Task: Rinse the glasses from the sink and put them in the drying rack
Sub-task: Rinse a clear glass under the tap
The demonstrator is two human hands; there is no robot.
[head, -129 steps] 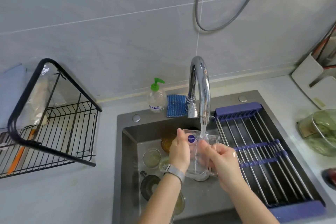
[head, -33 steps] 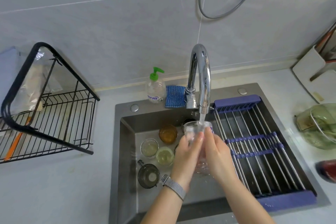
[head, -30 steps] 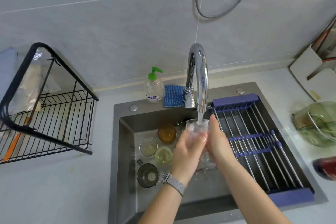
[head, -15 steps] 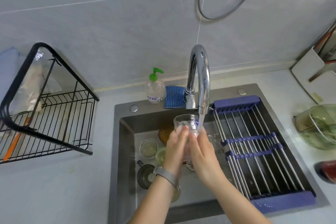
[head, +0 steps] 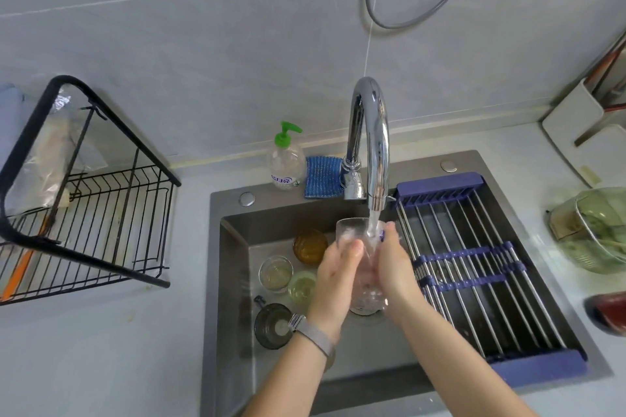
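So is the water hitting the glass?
Touching. The head view shows the water falling from the tap straight into the glass, held by both hands.

A clear glass (head: 352, 234) stands upright under the running tap, above the sink (head: 233, 281). Four more glasses lie in the basin: amber (head: 310, 245), two clear (head: 276, 272), one dark (head: 272, 325). The black drying rack (head: 101, 213) stands on the bench at left.

Soft, even daylight fills the scene, bright but cool, with no hard shadows on the grey wall tiles (head: 203, 44). The chrome faucet (head: 371, 132) carries sharp white glare streaks along its curve. The sink (head: 237, 281) stays darker inside. Wide-angle distortion bends the tile lines and the black rack (head: 84, 200) near the edges. Both hands look slightly motion-blurred; corners are softer.
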